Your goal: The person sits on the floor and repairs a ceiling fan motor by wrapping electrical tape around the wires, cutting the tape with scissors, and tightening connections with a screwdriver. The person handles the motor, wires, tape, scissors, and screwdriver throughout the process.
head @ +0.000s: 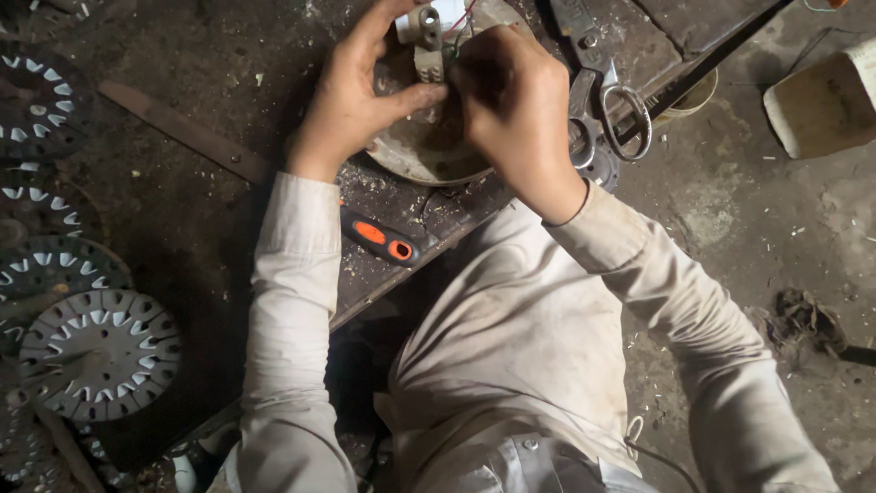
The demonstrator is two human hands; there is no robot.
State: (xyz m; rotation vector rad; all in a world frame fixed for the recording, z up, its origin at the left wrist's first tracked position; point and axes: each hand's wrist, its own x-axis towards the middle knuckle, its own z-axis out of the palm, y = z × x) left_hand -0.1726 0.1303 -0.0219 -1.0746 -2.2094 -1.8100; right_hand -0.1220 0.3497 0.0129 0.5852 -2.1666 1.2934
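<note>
worktop: dark, grimy worktop (pixel 210 210) is carrying scissors (pixel 602 110) and an orange-handled tool (pixel 383 239)
floor: dusty concrete floor (pixel 776 237) is lying beside it
disc: round metal disc (pixel 429 146) is resting at the worktop's near edge
left hand: left hand (pixel 351 96) is gripping the disc's rim
right hand: right hand (pixel 516 105) is pinching at its centre
side: slotted discs (pixel 96 351) are lying stacked at the left

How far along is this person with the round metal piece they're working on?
Done, by the look of it: several slotted round discs lie piled on the left. In hand: both the left hand and right hand work at a round metal part on the board, fingers at its middle, thin wires by its top. The scissors and orange-handled tool lie unused. What remains can't be told.
</note>
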